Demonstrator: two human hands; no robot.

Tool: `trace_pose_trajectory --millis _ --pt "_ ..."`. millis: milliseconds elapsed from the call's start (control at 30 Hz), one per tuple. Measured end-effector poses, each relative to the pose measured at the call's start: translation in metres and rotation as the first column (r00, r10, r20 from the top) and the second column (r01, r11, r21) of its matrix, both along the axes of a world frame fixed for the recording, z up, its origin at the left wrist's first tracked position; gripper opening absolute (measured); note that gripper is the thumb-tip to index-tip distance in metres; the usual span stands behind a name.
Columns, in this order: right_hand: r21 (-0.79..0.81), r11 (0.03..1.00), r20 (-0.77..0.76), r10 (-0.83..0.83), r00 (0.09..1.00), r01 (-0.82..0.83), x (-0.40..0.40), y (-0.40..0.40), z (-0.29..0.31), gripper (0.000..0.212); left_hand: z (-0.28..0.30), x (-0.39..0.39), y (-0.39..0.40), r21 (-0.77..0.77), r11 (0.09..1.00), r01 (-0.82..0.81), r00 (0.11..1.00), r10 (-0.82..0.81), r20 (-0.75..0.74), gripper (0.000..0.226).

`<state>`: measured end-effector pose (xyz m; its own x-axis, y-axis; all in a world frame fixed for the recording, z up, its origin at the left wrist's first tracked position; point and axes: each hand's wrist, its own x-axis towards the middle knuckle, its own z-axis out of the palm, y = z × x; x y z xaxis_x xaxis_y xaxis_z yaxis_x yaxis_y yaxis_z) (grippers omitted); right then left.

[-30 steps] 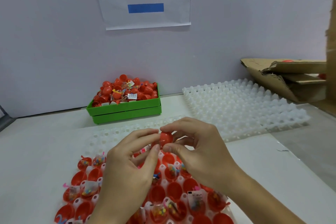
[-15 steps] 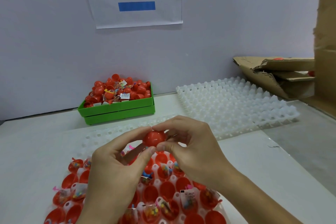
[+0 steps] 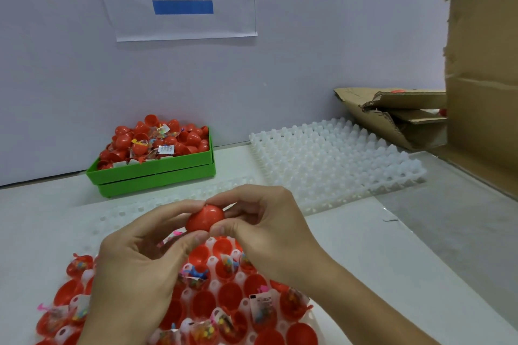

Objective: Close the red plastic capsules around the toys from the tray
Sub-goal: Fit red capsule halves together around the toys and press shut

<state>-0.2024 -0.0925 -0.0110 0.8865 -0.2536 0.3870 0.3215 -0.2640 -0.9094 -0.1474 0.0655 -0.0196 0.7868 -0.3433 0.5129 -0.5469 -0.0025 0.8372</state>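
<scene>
A red plastic capsule [image 3: 205, 218] is held above the near white tray [image 3: 120, 214]. My left hand [image 3: 140, 266] pinches it from the left with thumb and forefinger. My right hand [image 3: 266, 230] pinches it from the right, thumb underneath and fingers over the top. Under my hands the tray's cells hold several open red capsule halves [image 3: 231, 295], some with small bagged toys [image 3: 262, 308] in them. The capsule's seam is hidden by my fingers.
A green bin [image 3: 157, 173] heaped with red capsules and toy bags stands at the back left by the wall. An empty white cell tray [image 3: 333, 159] lies at the back right. Torn cardboard boxes [image 3: 392, 117] crowd the right side.
The capsule has grown rounder and fuller between my fingers as both hands pressed it together. The view has drifted slightly; my hands stay over the tray.
</scene>
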Motion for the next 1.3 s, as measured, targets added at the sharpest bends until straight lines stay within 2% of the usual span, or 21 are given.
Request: trace_pose_trajectory --millis 133,367,667,1300 --pt "0.007 1.000 -0.033 -0.007 0.999 0.008 0.000 -0.002 0.000 0.025 -0.009 0.007 -0.001 -0.008 1.000 -0.011 0.997 0.011 0.075 0.042" --pt "0.024 0.999 -0.045 -0.024 0.999 0.025 0.000 -0.003 -0.001 0.020 -0.024 0.015 0.000 -0.018 0.997 -0.072 0.996 0.073 0.053 0.042" --pt "0.115 0.993 -0.051 0.005 0.999 0.001 0.000 -0.005 0.000 0.030 -0.018 0.010 -0.001 -0.007 0.997 -0.074 0.997 0.074 0.031 0.040" --pt "0.062 0.997 -0.072 -0.034 0.997 0.038 0.000 -0.004 -0.002 0.025 0.006 -0.004 0.000 0.063 0.997 -0.047 0.999 0.048 -0.011 0.042"
